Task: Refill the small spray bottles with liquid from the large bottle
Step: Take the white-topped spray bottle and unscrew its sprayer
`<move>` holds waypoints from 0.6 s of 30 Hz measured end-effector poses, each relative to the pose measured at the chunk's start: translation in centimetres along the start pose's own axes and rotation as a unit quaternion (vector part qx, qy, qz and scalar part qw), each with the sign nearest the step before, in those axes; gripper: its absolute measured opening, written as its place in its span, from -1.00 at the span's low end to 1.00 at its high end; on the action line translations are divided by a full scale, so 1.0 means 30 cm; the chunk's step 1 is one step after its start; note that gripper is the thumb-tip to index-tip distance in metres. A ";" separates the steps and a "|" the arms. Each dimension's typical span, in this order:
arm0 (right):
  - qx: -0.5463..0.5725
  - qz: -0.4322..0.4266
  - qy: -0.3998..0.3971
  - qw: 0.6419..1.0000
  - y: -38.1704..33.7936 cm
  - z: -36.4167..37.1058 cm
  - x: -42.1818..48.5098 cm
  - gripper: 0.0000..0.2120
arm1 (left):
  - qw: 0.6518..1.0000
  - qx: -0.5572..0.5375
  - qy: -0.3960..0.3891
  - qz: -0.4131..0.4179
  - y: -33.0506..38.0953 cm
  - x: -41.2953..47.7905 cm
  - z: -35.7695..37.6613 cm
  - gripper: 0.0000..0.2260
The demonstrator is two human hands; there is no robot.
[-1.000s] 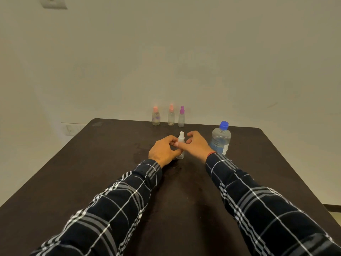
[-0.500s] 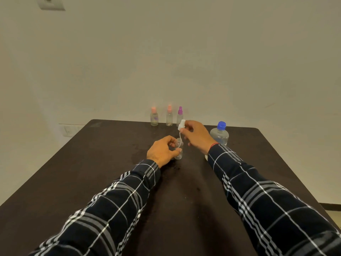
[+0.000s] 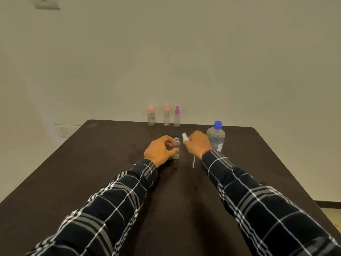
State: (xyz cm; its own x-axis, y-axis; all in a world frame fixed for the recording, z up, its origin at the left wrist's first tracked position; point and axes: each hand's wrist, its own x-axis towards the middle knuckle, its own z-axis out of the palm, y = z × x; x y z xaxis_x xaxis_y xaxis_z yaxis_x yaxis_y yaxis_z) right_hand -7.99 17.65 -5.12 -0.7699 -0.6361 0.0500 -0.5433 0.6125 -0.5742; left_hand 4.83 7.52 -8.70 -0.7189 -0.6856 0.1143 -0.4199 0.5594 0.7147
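Left hand (image 3: 158, 150) grips uncapped spray bottle (image 3: 175, 149); right hand (image 3: 198, 145) pinches sprayer cap (image 3: 185, 137); dark table (image 3: 92, 172), beige wall (image 3: 184, 52).

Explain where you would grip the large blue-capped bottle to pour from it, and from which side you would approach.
Grip the wide round body of the large bottle, below its shoulder, coming from its right. It stands upright with that side free, while the right hand, holding the white spray head, crowds its left. The blue cap must come off first.
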 end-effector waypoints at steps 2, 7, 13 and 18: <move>-0.040 0.027 -0.040 0.998 0.017 0.026 -0.024 -0.70 | 1.000 0.005 0.001 0.002 0.001 0.001 0.001 -0.73; -0.083 0.049 -0.026 0.995 0.061 0.065 -0.054 -0.66 | 1.000 0.005 0.002 0.001 -0.004 0.007 0.006 -0.70; -0.040 0.020 0.016 0.999 0.102 0.068 -0.071 -0.72 | 1.000 0.011 0.003 -0.002 0.002 0.005 0.017 -0.67; -0.019 -0.135 0.176 0.975 0.139 -0.017 -0.174 -0.74 | 0.999 0.032 -0.018 -0.011 0.003 -0.004 0.033 -0.61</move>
State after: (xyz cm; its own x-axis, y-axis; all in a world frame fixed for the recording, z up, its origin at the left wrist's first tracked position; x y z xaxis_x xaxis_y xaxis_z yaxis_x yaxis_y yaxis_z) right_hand -6.40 23.77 -7.36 -0.6611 -0.5799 0.4760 -0.7486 0.4673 -0.4704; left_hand 4.33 8.12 -9.33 -0.7282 -0.6814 0.0742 -0.4690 0.5742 0.6711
